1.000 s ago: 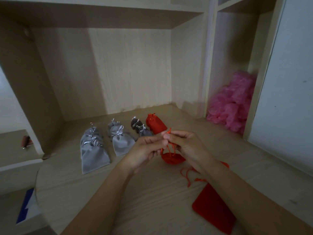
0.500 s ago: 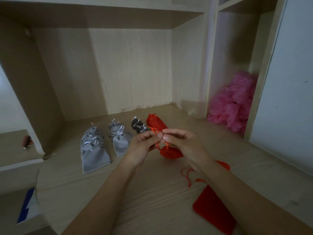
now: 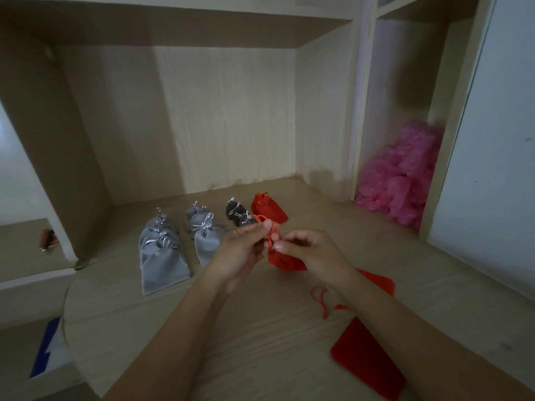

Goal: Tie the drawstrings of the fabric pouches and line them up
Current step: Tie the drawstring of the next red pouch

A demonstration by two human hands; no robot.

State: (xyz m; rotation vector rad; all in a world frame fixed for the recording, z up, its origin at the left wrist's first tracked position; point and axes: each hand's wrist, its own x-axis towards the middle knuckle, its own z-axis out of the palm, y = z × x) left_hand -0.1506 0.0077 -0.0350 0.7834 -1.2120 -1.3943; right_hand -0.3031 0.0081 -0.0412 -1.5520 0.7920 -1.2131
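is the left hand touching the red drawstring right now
Touching. The head view shows the left hand pinching the red drawstring between its fingertips, just above the red pouch.

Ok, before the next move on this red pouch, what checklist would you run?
1. Both hands on the string: ok; left hand and right hand pinch the red drawstring of the held red pouch.
2. Knot finished: cannot tell; the hands hide it.
3. Red row begun: ok; tied red pouch lies beside the dark pouches.
4. All pouches lined up: not ok; flat red pouch lies nearer the camera, outside the rows.
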